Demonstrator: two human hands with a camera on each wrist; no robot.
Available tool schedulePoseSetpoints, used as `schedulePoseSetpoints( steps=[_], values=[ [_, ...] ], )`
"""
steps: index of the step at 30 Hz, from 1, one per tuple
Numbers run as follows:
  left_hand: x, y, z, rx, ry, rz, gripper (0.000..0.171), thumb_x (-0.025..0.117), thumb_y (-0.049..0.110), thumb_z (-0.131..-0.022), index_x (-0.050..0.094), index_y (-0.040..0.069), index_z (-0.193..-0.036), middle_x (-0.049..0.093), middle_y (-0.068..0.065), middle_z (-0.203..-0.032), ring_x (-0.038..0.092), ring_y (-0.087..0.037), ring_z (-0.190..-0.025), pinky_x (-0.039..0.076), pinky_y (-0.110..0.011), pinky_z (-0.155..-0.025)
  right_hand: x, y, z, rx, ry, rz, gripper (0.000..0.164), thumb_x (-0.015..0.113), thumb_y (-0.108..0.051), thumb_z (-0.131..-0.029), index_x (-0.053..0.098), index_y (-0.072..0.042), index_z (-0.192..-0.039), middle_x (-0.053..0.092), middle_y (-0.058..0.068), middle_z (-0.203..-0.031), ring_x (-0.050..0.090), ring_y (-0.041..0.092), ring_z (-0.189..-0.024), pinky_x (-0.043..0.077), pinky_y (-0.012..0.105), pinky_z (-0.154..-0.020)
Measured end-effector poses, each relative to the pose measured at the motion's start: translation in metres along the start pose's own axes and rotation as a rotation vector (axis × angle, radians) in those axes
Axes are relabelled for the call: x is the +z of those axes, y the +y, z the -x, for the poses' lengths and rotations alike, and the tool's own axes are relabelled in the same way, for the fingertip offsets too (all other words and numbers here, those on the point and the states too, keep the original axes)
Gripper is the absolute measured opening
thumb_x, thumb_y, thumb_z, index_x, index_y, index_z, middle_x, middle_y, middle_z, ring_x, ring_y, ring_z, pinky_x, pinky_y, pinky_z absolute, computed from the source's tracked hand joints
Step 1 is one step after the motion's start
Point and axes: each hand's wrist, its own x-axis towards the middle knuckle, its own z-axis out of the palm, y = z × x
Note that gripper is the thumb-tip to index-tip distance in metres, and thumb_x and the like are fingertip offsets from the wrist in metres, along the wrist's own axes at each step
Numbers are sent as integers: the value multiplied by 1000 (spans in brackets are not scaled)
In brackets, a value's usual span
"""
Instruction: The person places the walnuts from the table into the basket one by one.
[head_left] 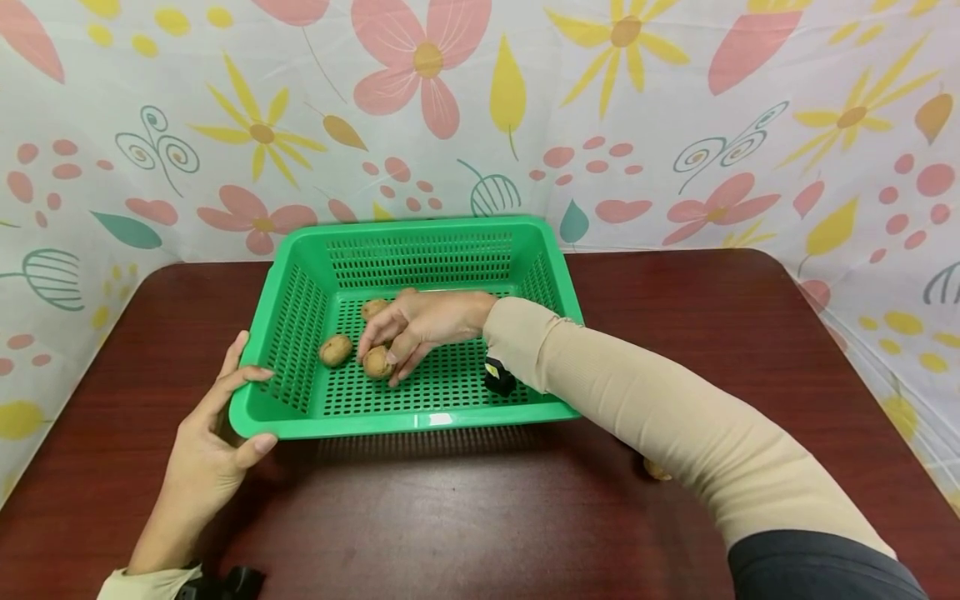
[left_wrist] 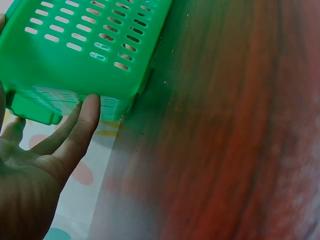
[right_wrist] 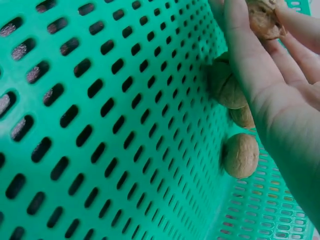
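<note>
A green plastic basket (head_left: 442, 421) with slotted walls sits on the table. My left hand (head_left: 206, 454) grips its near left corner, index finger over the rim and thumb at the front below it; the left wrist view shows the fingers (left_wrist: 82, 125) against the basket's end. Reaching inside, my right hand (head_left: 427, 321) pinches a walnut (head_left: 378, 362) between thumb and fingers, close over the slotted floor. The held walnut (right_wrist: 265, 20) is partly covered by fingers in the right wrist view. Other walnuts lie around it: one (head_left: 336, 350) to the left, another (head_left: 375, 309) behind.
On the dark red-brown table (head_left: 420, 517), another walnut (head_left: 657, 469) shows partly from under my right forearm. A flower-printed cloth (head_left: 660, 108) hangs behind the table's far edge, close behind the basket.
</note>
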Motion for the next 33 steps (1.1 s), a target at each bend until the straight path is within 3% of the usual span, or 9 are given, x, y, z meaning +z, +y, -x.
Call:
schedulePoseSetpoints(
  steps=[13,19,25,33],
  values=[
    [0,1,1,-35,31,-23,62,78,-12,-83,47,-18,-136,13,-11,-177,38,-8,-152,51,-11,-98,3,2,-3,84,40,4,38,60,3,-102,56,4,-140,58,22,-150,71,35,-112,59,45,-102],
    [2,3,0,-44,44,-20,65,80,-11,-82,45,-20,-135,13,-12,-177,37,-9,-152,51,-11,-98,3,3,-4,74,45,58,36,56,2,-105,57,4,-141,57,20,-151,70,36,-115,59,44,-100],
    [3,3,0,-48,46,-10,65,80,-11,-82,44,-21,-135,12,-12,-177,35,-11,-153,50,-11,-100,3,4,-4,57,114,117,36,52,5,-105,60,1,-140,51,15,-159,72,39,-112,61,43,-96],
    [3,2,0,-49,50,-9,65,80,-11,-81,45,-20,-135,13,-11,-177,35,-11,-154,50,-11,-100,2,3,-3,45,133,145,37,51,7,-103,62,0,-138,58,13,-152,74,29,-104,62,41,-94]
  ],
)
